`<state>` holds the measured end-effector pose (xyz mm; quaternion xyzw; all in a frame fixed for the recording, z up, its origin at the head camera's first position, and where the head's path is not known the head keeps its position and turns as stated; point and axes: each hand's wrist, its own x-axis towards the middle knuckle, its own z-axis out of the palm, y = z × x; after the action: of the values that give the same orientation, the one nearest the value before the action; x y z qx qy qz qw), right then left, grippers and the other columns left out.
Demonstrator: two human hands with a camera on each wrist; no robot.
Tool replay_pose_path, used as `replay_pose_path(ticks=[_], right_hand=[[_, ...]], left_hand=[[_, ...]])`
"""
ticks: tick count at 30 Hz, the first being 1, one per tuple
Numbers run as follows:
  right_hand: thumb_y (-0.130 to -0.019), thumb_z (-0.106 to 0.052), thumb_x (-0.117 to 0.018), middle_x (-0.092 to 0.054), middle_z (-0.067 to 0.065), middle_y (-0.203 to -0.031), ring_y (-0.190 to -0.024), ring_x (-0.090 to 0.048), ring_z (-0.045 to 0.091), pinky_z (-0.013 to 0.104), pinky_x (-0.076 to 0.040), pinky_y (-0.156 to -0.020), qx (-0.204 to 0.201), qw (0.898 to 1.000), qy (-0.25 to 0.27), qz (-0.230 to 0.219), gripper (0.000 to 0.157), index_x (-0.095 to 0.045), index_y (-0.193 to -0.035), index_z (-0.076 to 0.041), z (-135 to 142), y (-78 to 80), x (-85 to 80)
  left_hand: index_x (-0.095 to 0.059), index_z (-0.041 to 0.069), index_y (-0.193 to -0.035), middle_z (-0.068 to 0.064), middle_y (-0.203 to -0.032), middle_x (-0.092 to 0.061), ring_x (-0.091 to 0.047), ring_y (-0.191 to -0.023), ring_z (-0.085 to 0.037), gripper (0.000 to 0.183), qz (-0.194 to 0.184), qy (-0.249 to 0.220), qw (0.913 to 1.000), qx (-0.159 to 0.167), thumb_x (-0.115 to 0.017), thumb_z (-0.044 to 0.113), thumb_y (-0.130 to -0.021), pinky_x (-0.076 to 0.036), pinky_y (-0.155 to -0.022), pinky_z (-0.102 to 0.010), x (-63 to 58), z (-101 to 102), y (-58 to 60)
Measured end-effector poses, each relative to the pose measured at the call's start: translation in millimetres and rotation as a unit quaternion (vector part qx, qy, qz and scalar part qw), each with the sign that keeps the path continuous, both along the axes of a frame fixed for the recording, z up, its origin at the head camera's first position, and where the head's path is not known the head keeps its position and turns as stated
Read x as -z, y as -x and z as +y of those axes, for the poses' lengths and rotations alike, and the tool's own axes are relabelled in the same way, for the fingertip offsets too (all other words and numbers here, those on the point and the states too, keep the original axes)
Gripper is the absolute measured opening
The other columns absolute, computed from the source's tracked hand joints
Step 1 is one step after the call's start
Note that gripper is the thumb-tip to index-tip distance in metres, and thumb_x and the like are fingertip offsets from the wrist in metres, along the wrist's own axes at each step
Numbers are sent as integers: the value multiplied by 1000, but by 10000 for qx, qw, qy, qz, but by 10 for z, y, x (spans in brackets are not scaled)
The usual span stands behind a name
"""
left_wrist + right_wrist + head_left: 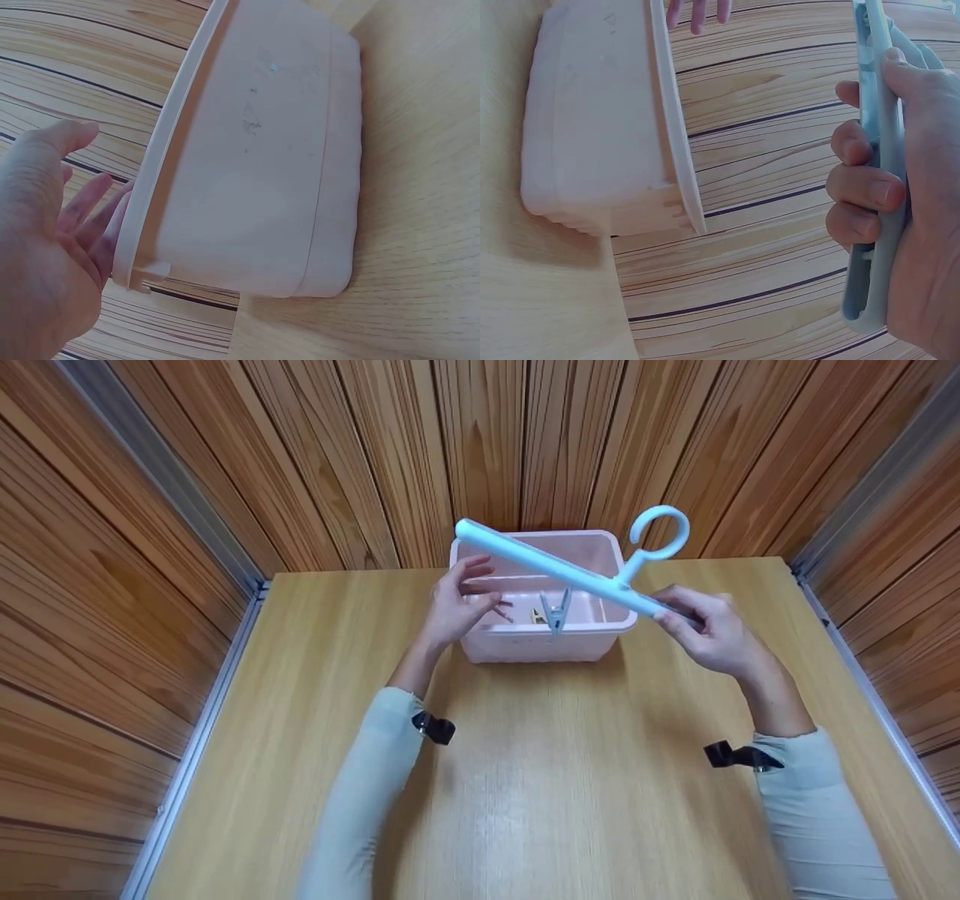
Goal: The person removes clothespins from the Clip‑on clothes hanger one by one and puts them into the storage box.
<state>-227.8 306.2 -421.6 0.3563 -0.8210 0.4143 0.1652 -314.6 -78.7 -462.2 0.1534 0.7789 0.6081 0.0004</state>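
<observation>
My right hand (712, 634) grips one end of a light blue plastic clothes hanger (555, 568). The hanger slants over a pink plastic bin (525, 649), its round hook up on the right. In the right wrist view, fingers and thumb wrap around the hanger (894, 247). My left hand (461, 604) is at the bin's left end, fingers loosely bent and holding nothing, fingertips over the opening. The left wrist view shows this hand (45, 225) beside the rim, some fingers hidden behind it. A grey-blue clothespin (556, 613) stands at the bin's front rim.
A small tan and dark piece (538, 616) shows in the bin beside the clothespin. The bin is at the back of a wooden table (540, 780), close to a wood-plank wall (480, 450). Metal rails (199, 720) run along both table sides.
</observation>
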Motion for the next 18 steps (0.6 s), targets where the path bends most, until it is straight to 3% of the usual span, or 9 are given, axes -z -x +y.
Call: replay_pose_path(ticks=[8, 18], right_hand=[[-100, 8, -70, -54, 1, -72, -61, -41, -2, 16, -34, -53, 401, 9976, -213, 515, 23, -73, -122, 4, -96, 31, 6], [-101, 6, -70, -55, 3, -70, -61, -42, -2, 14, -34, -55, 687, 9955, -113, 640, 21, -72, -122, 5, -271, 77, 120]], left_hand=[[-55, 13, -161, -17, -158, -67, -69, -145, -40, 64, 238, -314, 9992, 7, -81, 11, -103, -58, -121, -54, 21, 36, -122], [-56, 10, -159, -15, -153, -71, -75, -135, -31, 62, 666, -383, 9970, 133, -83, 11, -103, -69, -98, -40, 51, 138, -270]])
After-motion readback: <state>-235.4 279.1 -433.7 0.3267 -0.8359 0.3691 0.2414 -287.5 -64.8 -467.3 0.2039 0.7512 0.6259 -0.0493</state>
